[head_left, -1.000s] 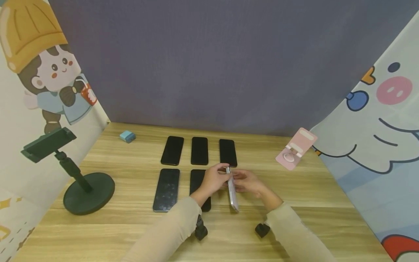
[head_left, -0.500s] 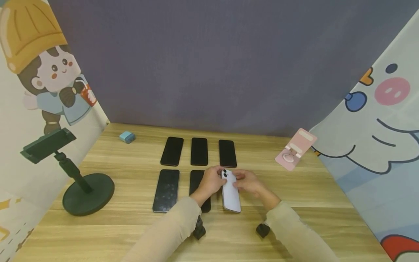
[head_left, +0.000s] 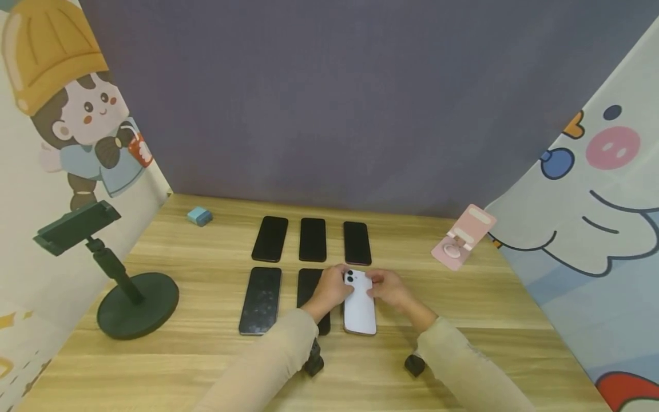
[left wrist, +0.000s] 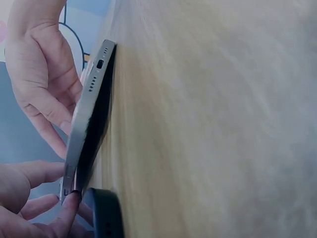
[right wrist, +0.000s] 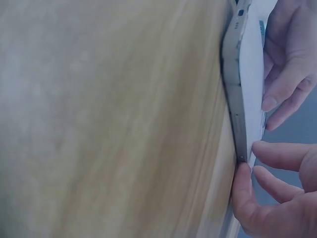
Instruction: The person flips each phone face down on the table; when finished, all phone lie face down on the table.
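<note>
A white smartphone (head_left: 360, 309) lies back up, its camera lenses at the far end. My left hand (head_left: 331, 288) pinches its far left edge, while my right hand (head_left: 389, 288) pinches the far right edge. Seen from the left wrist, the phone (left wrist: 89, 109) is tilted a little, its dark screen side facing the wooden table and a gap showing below. In the right wrist view, thumb and fingers of my right hand (right wrist: 277, 198) hold the phone's side (right wrist: 240, 114). A black phone (head_left: 323, 325) lies partly hidden under my left hand and wrist.
Several dark phones, among them a back-row phone (head_left: 357, 243) and a front-left phone (head_left: 260, 300), lie in rows on the wooden table (head_left: 206, 366). A dark green stand (head_left: 138, 306) is at left, a blue block (head_left: 199, 216) behind it, a pink folding phone holder (head_left: 463, 236) at right.
The white phone, first held on its edge, has been turned so its back faces up and lowered toward the table. Both hands have stayed at its far end.
</note>
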Tool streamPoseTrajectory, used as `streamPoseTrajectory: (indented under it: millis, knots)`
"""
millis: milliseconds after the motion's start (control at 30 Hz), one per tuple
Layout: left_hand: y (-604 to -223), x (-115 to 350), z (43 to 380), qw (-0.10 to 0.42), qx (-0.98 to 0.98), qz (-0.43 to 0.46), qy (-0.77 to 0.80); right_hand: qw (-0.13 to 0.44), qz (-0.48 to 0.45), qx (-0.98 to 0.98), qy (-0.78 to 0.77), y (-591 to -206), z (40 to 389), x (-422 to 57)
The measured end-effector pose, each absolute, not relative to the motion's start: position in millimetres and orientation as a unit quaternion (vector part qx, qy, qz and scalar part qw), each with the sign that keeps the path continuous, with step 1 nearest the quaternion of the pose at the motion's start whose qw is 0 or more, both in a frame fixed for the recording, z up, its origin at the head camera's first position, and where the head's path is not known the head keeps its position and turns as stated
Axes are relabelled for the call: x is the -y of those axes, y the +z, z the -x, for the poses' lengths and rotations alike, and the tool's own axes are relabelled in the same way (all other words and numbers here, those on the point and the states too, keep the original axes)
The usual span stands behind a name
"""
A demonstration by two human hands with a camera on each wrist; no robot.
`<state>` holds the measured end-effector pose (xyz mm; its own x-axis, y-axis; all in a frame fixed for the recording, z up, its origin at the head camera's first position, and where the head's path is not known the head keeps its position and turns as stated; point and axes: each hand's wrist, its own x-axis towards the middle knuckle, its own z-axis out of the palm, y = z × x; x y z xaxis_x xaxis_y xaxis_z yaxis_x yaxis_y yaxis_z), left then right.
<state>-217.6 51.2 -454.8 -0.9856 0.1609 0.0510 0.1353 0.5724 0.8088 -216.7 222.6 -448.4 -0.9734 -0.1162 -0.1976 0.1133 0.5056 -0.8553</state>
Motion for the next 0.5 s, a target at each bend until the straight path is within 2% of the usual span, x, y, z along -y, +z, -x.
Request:
streamPoseTrajectory:
  millis: [500]
  knots:
    - [-451.3, -57.0, 217.3, 0.043, -0.915, -0.117, 0.383, 0.108, -0.012, -0.882, -0.459, -447.3, 219.9, -223.2]
